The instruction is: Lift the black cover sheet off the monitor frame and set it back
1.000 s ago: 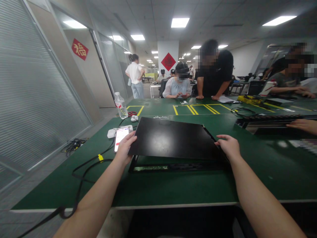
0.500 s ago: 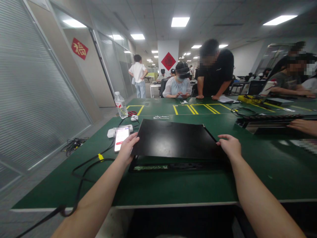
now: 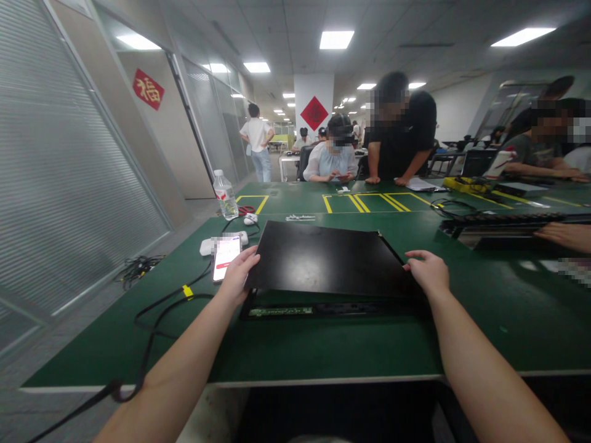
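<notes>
Fingers of the person's left hand [image 3: 237, 274] are clamped on the left edge of a flat, black, rectangular panel [image 3: 323, 258] with a dull sheen. At the panel's right edge, the thumb and bent fingers of the right hand [image 3: 429, 271] come up close to the rim, the index finger pointing inward; whether they pinch it cannot be told.

The panel lies askew over a thin black rectangular frame [image 3: 364, 308], whose near side shows below the panel's near edge, along with a narrow green circuit-board strip [image 3: 281, 312]. Both are above a dark green tabletop [image 3: 341, 354].

Left of the panel, just beyond the left hand, is a phone with a lit white screen [image 3: 225, 261], and a black cable with a yellow tag [image 3: 187, 292] runs nearer the person. Beyond the panel's far left corner stand a clear plastic bottle with a red-and-white label [image 3: 225, 197] and, beside it, a red looped handle [image 3: 246, 211].

Well to the right of the panel, a co-worker's hand [image 3: 566, 234] is at a long black metal-edged assembly [image 3: 503, 232]. Beyond the panel, strips of yellow tape [image 3: 361, 203] mark the tabletop.
</notes>
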A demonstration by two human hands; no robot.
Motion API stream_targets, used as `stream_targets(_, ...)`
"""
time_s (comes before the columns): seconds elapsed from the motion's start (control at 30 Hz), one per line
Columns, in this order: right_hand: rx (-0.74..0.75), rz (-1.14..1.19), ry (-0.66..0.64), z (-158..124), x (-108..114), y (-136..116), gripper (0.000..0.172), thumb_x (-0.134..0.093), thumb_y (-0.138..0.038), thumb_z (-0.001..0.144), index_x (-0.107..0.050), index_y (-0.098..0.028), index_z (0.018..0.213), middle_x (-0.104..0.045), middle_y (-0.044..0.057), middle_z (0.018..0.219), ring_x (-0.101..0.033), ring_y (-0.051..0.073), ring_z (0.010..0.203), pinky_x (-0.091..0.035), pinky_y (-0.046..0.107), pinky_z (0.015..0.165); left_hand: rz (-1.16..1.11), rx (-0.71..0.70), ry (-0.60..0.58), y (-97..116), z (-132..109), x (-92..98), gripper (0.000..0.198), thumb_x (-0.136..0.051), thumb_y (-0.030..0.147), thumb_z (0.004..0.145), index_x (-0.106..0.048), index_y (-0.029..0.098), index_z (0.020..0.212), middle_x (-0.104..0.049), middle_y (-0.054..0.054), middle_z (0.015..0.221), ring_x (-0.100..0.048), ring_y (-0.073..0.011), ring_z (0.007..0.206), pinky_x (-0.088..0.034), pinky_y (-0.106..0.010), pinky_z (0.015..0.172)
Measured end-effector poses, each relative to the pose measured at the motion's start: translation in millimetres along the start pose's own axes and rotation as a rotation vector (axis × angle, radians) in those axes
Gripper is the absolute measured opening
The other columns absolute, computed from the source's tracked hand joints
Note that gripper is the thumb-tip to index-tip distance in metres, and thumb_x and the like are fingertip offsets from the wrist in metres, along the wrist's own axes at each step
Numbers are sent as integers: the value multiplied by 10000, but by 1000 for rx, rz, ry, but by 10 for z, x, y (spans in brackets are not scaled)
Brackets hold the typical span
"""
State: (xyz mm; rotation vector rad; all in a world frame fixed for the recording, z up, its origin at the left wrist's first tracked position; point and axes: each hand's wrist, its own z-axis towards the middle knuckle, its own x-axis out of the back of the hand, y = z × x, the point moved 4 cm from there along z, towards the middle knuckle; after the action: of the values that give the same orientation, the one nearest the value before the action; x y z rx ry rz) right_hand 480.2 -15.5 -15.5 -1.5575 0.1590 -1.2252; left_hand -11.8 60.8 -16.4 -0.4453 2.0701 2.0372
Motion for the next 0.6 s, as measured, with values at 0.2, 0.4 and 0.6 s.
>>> stream_targets(0.2, -1, -62, -15, 18, -13, 6, 364, -630, -144, 704, -851, -237, 979, -775, 39, 773, -664, 236, 755, -413, 323, 651, 10, 3, 29, -37, 11, 10, 440, -906, 191, 672, -807, 147, 1098, -851, -107, 968, -811, -280, 942, -626, -303, 765)
stream_targets(0.4, 17, -91, -6, 28, -10, 5, 334, -641, -162, 697, -850, -241, 945, -778, 52, 803, -670, 245, 754, -453, 335, 669, 31, 14, 44, -75, 53, 71, 396, -889, 162, 715, -809, 157, 1103, -854, -99, 961, -814, -261, 916, -639, -307, 789)
stream_targets(0.6, 40, -110, 7, 58, -22, 40, 321, -651, -186, 691, -854, -246, 933, -781, 47, 790, -655, 230, 726, -442, 324, 647, 51, 17, 41, -128, 62, 64, 387, -873, 164, 750, -800, 160, 1130, -856, -110, 980, -820, -272, 964, -647, -318, 826)
